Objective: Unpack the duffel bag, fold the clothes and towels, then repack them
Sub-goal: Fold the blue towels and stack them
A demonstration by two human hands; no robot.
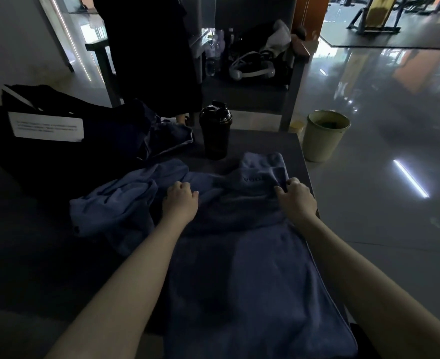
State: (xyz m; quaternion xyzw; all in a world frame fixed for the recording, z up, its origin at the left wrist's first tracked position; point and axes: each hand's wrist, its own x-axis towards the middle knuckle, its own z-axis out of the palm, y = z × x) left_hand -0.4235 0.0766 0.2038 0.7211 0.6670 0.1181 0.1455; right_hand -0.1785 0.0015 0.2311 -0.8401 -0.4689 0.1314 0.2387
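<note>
A blue towel [252,275] lies spread lengthwise on the dark table [32,255], reaching from the near edge to the far right corner. My left hand [180,200] grips a bunched fold of it near the middle. My right hand [298,196] pinches its right edge beside some dark lettering. A second crumpled blue cloth [115,203] lies to the left, touching the towel. The black duffel bag [65,141] sits at the far left with a white label [46,126] on it, and dark blue fabric [167,138] spills from its opening.
A black shaker bottle [215,130] stands upright just beyond the towel. A green bin [325,136] stands on the glossy floor off the table's right corner. Behind are a person in dark clothing [151,53] and a bench [252,81] holding bottles and cables.
</note>
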